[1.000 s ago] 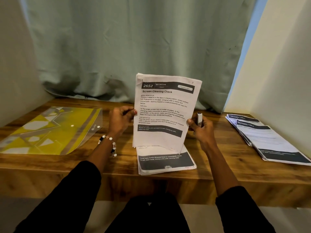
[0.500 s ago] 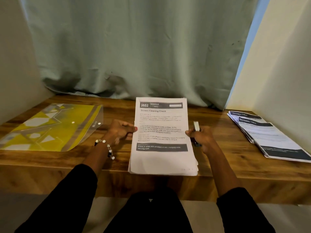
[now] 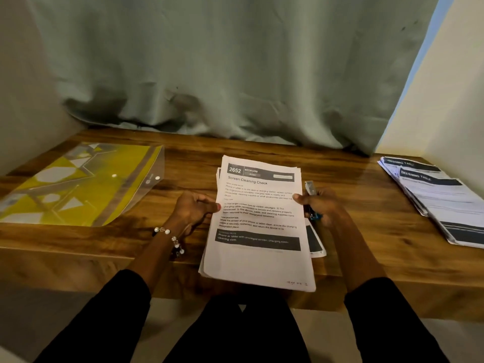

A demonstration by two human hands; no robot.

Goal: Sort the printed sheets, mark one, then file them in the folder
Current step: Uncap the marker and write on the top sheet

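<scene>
A stack of printed sheets (image 3: 258, 226) sits at the middle of the wooden desk (image 3: 366, 231), its near end jutting past the desk's front edge at 6 o'clock. The left hand (image 3: 195, 209) pinches the stack's left edge at 9 o'clock, thumb on the top page. The right hand (image 3: 318, 205) pinches the right edge at 3 o'clock with its thumb while its curled fingers also grip a marker (image 3: 311, 199), whose pale cap points toward 12 o'clock. The top page is white matte paper with a dark header band reading "2652" and "Screen Cleaning Check"; lower pages fan out slightly at the right. A beaded bracelet (image 3: 169, 238) circles the left wrist.

At 10 o'clock lies a glossy translucent folder (image 3: 78, 184), yellow with pale shapes and snap buttons, flat and well apart from the hands. At 2 o'clock a second pile of papers (image 3: 440, 203) is fanned beside the wall. Bare wood lies between stack and folder. A green curtain (image 3: 235, 74) hangs at 12 o'clock.
</scene>
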